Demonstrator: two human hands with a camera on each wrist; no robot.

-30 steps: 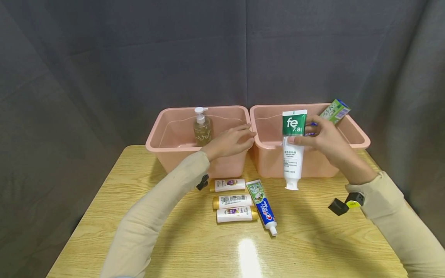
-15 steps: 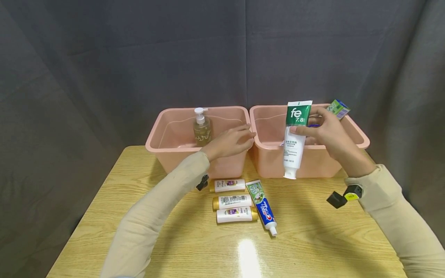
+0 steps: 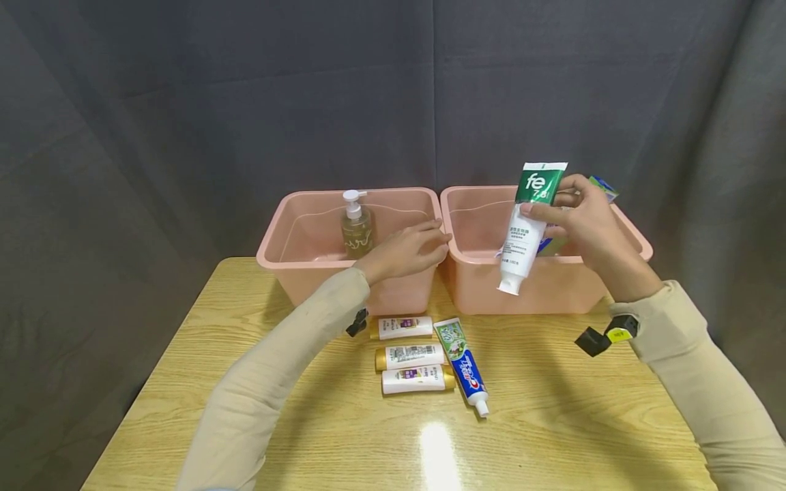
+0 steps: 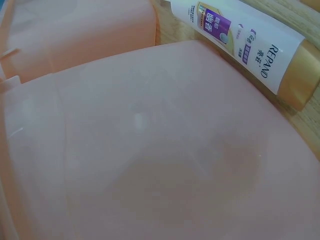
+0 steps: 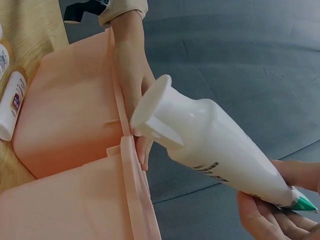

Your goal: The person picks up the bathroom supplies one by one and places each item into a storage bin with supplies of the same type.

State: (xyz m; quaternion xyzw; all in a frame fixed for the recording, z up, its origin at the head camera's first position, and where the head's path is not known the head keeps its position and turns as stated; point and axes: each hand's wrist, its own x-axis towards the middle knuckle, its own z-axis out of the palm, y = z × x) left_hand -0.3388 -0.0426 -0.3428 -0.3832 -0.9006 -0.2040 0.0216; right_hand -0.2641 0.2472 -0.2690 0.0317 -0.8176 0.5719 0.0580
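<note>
Toothpaste tube [image 3: 520, 240], green and white, tilted cap-down, seemingly over the front rim of the right pink bin [image 3: 561, 290]. Pinched in the right hand [image 3: 586, 221], fingers closed near its flat, sealed end, presumably for easy grip there. At the adjoining rim of the left pink bin [image 3: 301, 278], left hand [image 3: 406, 250] with loosely bent fingers, apparently holding nothing, perhaps steadying.

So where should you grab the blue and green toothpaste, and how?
I'd pinch the blue and green toothpaste near its white cap, from above on the right: it lies flat, with that end poking out past the gold cap crowding its left side.
</note>
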